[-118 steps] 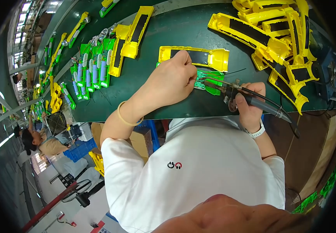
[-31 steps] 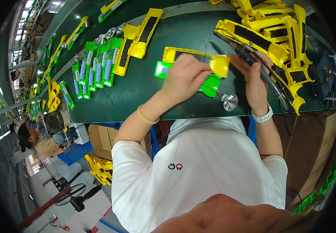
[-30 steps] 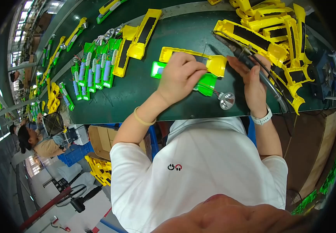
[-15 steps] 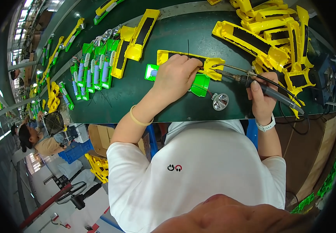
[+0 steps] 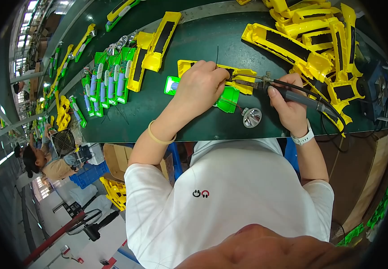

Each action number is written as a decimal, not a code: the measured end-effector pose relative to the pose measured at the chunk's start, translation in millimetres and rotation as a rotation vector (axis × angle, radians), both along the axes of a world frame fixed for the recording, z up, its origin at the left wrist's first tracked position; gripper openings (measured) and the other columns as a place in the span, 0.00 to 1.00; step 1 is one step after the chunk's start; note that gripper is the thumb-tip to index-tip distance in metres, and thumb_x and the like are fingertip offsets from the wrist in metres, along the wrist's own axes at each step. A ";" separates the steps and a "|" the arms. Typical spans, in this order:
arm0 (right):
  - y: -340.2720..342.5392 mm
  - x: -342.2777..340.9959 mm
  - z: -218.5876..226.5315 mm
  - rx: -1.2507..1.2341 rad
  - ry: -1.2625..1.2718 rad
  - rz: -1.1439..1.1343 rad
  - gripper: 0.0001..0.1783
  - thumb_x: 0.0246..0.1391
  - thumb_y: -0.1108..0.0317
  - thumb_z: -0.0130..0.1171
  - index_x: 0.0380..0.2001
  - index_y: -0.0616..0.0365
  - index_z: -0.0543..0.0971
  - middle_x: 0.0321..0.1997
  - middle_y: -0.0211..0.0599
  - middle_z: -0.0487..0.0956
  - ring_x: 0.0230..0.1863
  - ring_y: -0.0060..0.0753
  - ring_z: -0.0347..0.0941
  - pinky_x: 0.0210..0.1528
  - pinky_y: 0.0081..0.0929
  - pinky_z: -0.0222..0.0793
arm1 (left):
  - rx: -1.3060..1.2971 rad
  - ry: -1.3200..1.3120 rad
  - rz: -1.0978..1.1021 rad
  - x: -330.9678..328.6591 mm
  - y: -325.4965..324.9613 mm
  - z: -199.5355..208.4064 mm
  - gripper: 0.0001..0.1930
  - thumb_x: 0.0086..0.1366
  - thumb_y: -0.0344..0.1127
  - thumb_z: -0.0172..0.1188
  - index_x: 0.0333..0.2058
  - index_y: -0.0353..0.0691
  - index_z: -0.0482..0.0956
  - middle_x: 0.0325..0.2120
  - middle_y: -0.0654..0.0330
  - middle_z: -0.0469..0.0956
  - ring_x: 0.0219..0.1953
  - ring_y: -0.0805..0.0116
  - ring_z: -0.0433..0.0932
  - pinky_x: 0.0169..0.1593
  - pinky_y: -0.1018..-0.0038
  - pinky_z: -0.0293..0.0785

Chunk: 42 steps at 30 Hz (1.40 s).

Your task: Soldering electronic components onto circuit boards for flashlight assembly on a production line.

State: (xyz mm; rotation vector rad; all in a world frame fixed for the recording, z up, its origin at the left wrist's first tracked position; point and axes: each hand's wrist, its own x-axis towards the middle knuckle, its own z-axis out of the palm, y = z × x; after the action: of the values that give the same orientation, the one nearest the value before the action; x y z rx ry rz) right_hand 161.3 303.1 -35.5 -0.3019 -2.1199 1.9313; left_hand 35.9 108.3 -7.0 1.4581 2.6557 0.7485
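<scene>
My right hand [image 5: 290,107] is wrapped around a dark-handled soldering iron [image 5: 308,99] with a solder feed tube fixed along it; its tip points left, close to my left fingertips. My left hand [image 5: 203,85] is closed, thumb and fingers pinched over a yellow shell half [image 5: 246,80] with a black strip inside; what they pinch is hidden. Below that lies a green shell half [image 5: 228,99], partly under my left hand. Thin wires run from it to a round silver lamp reflector [image 5: 252,117]. A thin black wire [image 5: 217,53] stands up behind my left fingers.
Several green shells with blue batteries [image 5: 111,85] lie at the left, beside stacked yellow shells [image 5: 161,42]. A heap of yellow shells [image 5: 319,40] fills the far right, near a blue device [image 5: 375,89]. A person [image 5: 53,168] sits farther off at left, by a fan [image 5: 62,142].
My right hand has moved left with the soldering iron, bringing its tip to my left fingertips. The yellow and green shells and the reflector have shifted slightly left.
</scene>
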 end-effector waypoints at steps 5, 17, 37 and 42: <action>0.5 0.0 -3.1 0.009 0.017 -0.024 0.13 0.51 0.69 0.62 0.31 0.61 0.67 0.23 0.27 0.69 0.24 0.13 0.63 0.26 0.13 0.60 | -0.009 0.007 -0.004 -0.9 0.2 0.5 0.04 0.50 0.28 0.60 0.27 0.42 0.79 0.19 0.58 0.69 0.27 0.60 0.71 0.30 0.66 0.69; -13.8 -26.9 17.9 -0.361 0.144 -0.017 0.15 0.59 0.69 0.51 0.43 0.61 0.59 0.42 0.47 0.74 0.44 0.37 0.76 0.40 0.25 0.76 | -0.003 0.026 -0.017 -2.8 -2.8 -6.3 0.04 0.50 0.29 0.59 0.28 0.41 0.79 0.20 0.57 0.71 0.28 0.57 0.72 0.32 0.64 0.70; -18.8 -32.3 2.0 -0.289 0.150 -0.036 0.11 0.61 0.69 0.47 0.43 0.62 0.61 0.39 0.43 0.70 0.42 0.43 0.77 0.42 0.32 0.77 | 0.603 -0.681 0.330 7.6 -29.9 31.5 0.31 0.49 0.29 0.69 0.48 0.35 0.59 0.38 0.55 0.75 0.20 0.83 0.72 0.22 0.86 0.66; -19.8 -33.0 1.2 -0.252 0.145 -0.034 0.11 0.61 0.69 0.47 0.43 0.61 0.61 0.40 0.43 0.71 0.42 0.43 0.77 0.42 0.31 0.77 | 0.464 -1.245 0.250 4.8 -7.1 39.5 0.12 0.57 0.27 0.61 0.39 0.32 0.71 0.28 0.58 0.78 0.21 0.78 0.75 0.20 0.83 0.69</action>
State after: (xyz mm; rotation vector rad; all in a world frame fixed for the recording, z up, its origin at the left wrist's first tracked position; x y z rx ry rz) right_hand 128.3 283.3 -34.3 -0.2354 -1.7734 2.1329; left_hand 40.7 101.2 32.5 0.3331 1.6939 1.6426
